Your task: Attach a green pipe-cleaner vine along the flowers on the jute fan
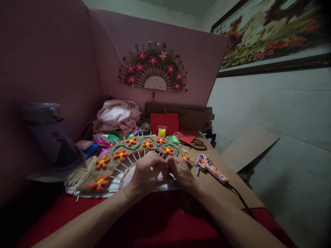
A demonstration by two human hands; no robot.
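Note:
A fan-shaped craft piece (108, 165) of wooden sticks and woven jute lies on the table, set with orange clay flowers and a wavy green cord. My left hand (146, 172) and my right hand (182, 170) meet over its right lower part. Both have their fingers curled and pinched together at one spot near the sticks. What they pinch is too small to make out.
A patterned glue gun (212, 168) with a black cord lies just right of my hands. A finished fan (153, 69) hangs on the pink board behind. Pink cloth (117, 115), red card (164, 122), a yellow packet (162, 131) and a grey appliance (49, 134) crowd the back and left.

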